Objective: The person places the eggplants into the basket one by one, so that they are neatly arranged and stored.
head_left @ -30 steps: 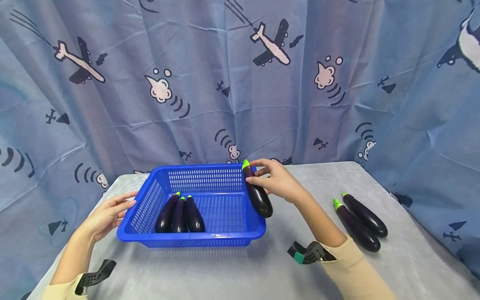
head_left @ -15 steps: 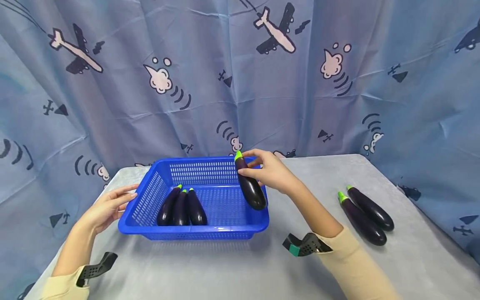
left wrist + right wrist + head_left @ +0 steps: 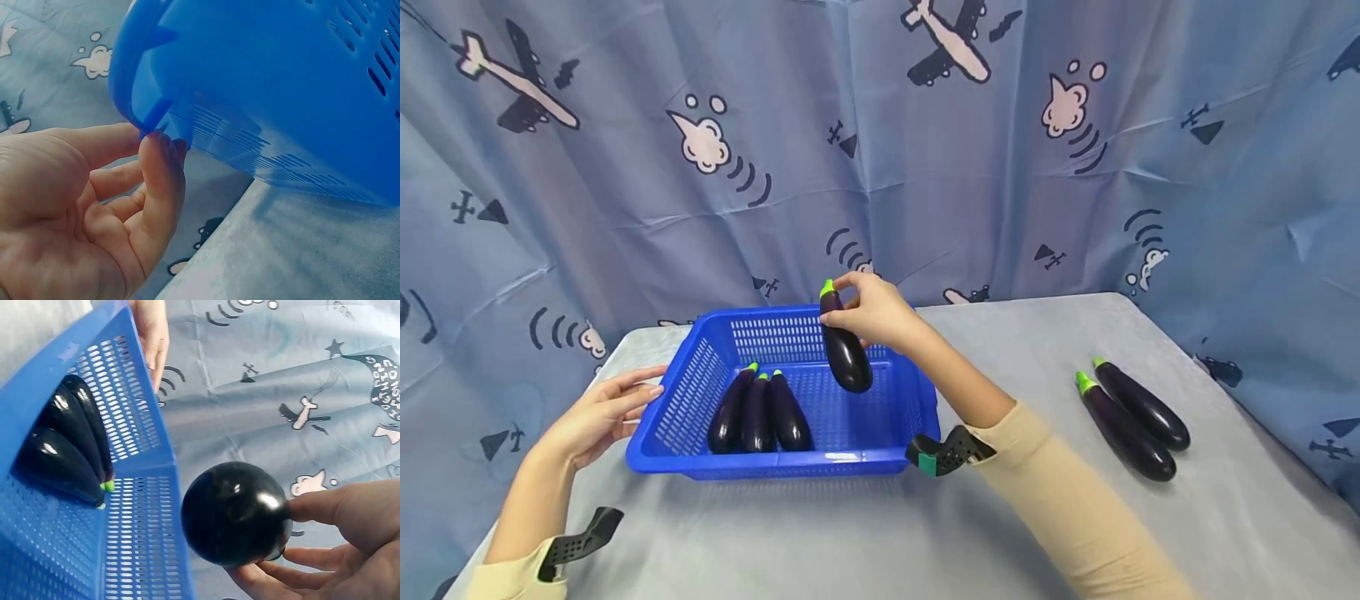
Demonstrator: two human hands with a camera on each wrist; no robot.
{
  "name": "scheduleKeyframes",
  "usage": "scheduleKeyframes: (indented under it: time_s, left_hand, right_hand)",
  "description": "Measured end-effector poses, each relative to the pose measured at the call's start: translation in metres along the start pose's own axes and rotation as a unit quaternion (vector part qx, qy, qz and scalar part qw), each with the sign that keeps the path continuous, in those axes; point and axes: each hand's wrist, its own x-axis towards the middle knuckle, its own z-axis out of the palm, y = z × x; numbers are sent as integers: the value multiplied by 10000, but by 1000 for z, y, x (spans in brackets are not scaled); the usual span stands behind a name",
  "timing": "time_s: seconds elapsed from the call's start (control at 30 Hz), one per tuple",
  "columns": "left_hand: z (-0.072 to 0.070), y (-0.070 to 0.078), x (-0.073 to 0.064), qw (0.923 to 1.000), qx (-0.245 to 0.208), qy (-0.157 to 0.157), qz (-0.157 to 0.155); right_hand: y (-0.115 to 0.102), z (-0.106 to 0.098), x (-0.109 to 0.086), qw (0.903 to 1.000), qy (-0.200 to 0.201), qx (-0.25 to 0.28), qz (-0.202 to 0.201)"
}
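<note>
My right hand (image 3: pixel 880 312) pinches an eggplant (image 3: pixel 847 358) near its green stem end, holding it tilted over the blue plastic basket (image 3: pixel 775 462). In the right wrist view the eggplant's round, glossy bottom (image 3: pixel 234 512) faces the camera, with the fingers (image 3: pixel 319 505) at its side. Three more eggplants (image 3: pixel 758 417) lie side by side in the left part of the basket, stems toward the back. At the basket's left end my left hand (image 3: pixel 598 417) holds the rim; thumb and fingertips meet at the rim's edge in the left wrist view (image 3: pixel 156 150).
Two eggplants (image 3: pixel 1123 433) lie together on the grey tabletop (image 3: pixel 1015 517) at the right. A blue patterned curtain (image 3: pixel 910 167) hangs behind the table. Black wrist mounts (image 3: pixel 951 452) are worn on both forearms.
My right hand has carried the eggplant leftward from the basket's right edge to above its interior. The left hand stays at the rim, and the head view has shifted slightly.
</note>
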Motion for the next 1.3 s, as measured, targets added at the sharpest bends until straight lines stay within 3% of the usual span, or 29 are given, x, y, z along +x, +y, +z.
scheduleKeyframes:
  time_s: [0.23,0.53,0.77,1.07,1.3]
  left_hand:
    - [3,-3,-1,9999,91,96,-32]
    - [4,1,-1,10000,15,95,-26]
    - [4,0,-2,9999,51,139,-60]
    - [5,1,0,9998,120,150,-67]
    - [4,-1,-2,9997,175,171,-58]
  right_hand:
    - [3,22,11,9997,-76,85,206]
    - [-9,29,22,9993,-66,-35,377]
    - [-9,37,31,9974,-180,337,617]
    - [1,52,43,9874,-431,801,1295]
    - [9,62,51,9776,-973,996,1581]
